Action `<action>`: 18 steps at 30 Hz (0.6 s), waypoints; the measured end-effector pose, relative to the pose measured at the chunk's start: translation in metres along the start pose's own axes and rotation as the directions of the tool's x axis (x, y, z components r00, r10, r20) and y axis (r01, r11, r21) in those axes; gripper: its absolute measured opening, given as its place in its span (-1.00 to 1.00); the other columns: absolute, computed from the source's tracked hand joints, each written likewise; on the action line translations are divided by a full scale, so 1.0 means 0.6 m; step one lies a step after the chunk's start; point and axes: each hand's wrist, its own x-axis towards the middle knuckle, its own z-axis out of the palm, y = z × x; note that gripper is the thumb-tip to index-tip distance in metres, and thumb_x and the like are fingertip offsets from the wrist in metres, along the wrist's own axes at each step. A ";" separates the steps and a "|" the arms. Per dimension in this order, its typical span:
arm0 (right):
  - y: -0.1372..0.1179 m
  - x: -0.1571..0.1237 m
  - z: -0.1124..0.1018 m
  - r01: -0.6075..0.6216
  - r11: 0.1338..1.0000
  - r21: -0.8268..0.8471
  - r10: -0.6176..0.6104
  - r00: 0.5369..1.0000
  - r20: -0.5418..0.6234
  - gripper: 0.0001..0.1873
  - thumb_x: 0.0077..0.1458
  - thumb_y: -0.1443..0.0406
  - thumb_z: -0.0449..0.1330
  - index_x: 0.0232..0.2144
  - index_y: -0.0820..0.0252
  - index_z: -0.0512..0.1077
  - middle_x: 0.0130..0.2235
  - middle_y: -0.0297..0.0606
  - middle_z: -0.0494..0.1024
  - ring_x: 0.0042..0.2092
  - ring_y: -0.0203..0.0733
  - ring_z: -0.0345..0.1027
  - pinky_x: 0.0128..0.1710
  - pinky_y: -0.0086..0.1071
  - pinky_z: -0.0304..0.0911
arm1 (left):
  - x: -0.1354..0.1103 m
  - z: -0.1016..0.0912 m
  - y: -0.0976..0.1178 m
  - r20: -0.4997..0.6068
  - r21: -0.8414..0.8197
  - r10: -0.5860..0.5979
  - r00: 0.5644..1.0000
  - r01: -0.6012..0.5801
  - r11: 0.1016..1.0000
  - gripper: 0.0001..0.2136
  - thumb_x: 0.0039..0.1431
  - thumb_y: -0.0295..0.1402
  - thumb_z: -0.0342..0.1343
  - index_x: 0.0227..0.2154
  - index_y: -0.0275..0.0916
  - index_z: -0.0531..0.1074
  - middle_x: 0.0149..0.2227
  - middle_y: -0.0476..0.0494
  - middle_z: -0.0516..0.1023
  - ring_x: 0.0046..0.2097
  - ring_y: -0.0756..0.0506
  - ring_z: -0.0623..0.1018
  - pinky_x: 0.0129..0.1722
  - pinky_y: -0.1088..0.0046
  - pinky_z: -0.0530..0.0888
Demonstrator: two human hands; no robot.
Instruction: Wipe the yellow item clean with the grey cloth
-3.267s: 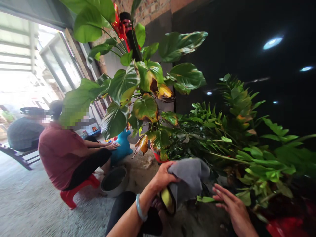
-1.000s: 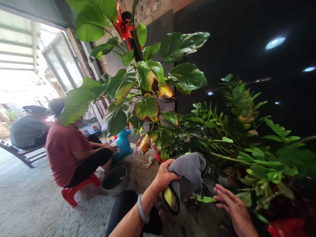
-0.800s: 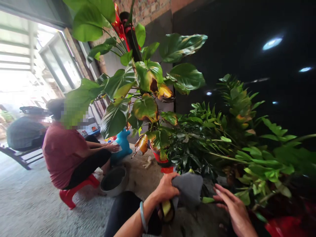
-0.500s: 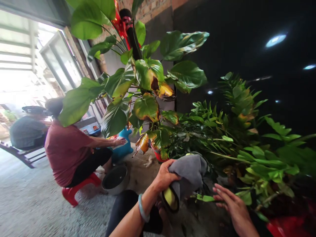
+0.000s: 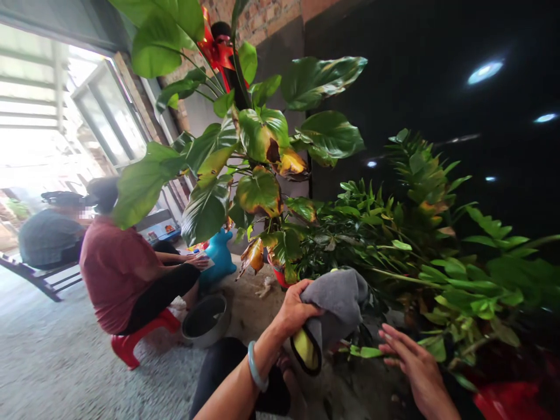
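My left hand [image 5: 300,309], with a pale bangle on its wrist, grips a grey cloth [image 5: 335,303] whose yellow underside and dark edging show at the bottom. To the right, my right hand [image 5: 413,361] has its fingers stretched out, holding nothing. Its fingertips are close to a small green leaf [image 5: 366,352]; whether they touch it I cannot tell. Leafy green stems [image 5: 459,291] fill the space behind and beside that hand. A tall potted plant [image 5: 258,189] with broad leaves, some yellow and brown at the edges, stands ahead of me.
On the left a person in a red shirt [image 5: 116,268] sits on a red stool [image 5: 144,335]. Nearby are a grey basin [image 5: 205,321] and a blue toy-like figure [image 5: 220,254]. Another person [image 5: 50,230] sits on a bench farther back. A dark wall [image 5: 415,76] rises at right.
My hands and the grey cloth have hardly moved. The seated person in the red shirt has drawn their arm lower and nearer their knee. The view has shifted slightly.
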 end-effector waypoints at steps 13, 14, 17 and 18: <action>-0.021 -0.018 0.014 0.012 1.000 -0.027 -0.013 0.999 -0.032 -0.64 -0.63 0.10 0.34 -0.60 0.09 0.56 -0.49 -0.21 0.62 -0.48 -0.04 0.45 -0.57 -0.30 0.29 | -0.021 0.010 -0.025 0.115 0.111 -0.141 0.983 0.128 0.986 -0.67 -0.53 -0.58 0.24 -0.50 -0.29 0.48 -0.58 0.15 0.32 -0.44 0.04 0.25 -0.45 0.56 0.18; -0.017 -0.015 0.014 0.011 1.000 -0.019 -0.012 0.999 -0.033 -0.64 -0.62 0.11 0.34 -0.60 0.10 0.55 -0.48 -0.20 0.62 -0.48 -0.04 0.45 -0.57 -0.30 0.29 | -0.016 0.010 -0.008 0.083 0.029 -0.094 0.992 0.092 0.995 -0.65 -0.53 -0.56 0.25 -0.48 -0.29 0.47 -0.56 0.14 0.34 -0.43 0.03 0.27 -0.43 0.57 0.20; -0.002 -0.007 0.012 0.026 1.000 -0.017 -0.027 0.999 -0.047 -0.63 -0.59 0.10 0.34 -0.58 0.11 0.55 -0.45 -0.18 0.62 -0.47 -0.04 0.45 -0.56 -0.30 0.29 | -0.003 0.012 0.029 -0.031 -0.219 0.019 0.999 -0.026 0.975 -0.60 -0.47 -0.45 0.29 -0.38 -0.28 0.46 -0.49 0.08 0.40 -0.41 0.01 0.33 -0.38 0.55 0.27; 0.001 -0.005 0.011 0.034 0.999 -0.024 -0.035 0.998 -0.046 -0.63 -0.58 0.09 0.34 -0.57 0.12 0.54 -0.45 -0.18 0.62 -0.47 -0.03 0.45 -0.56 -0.29 0.30 | 0.000 0.014 0.030 -0.063 -0.268 0.038 0.997 -0.054 0.962 -0.59 -0.44 -0.43 0.29 -0.35 -0.27 0.45 -0.48 0.07 0.42 -0.41 0.01 0.35 -0.37 0.53 0.28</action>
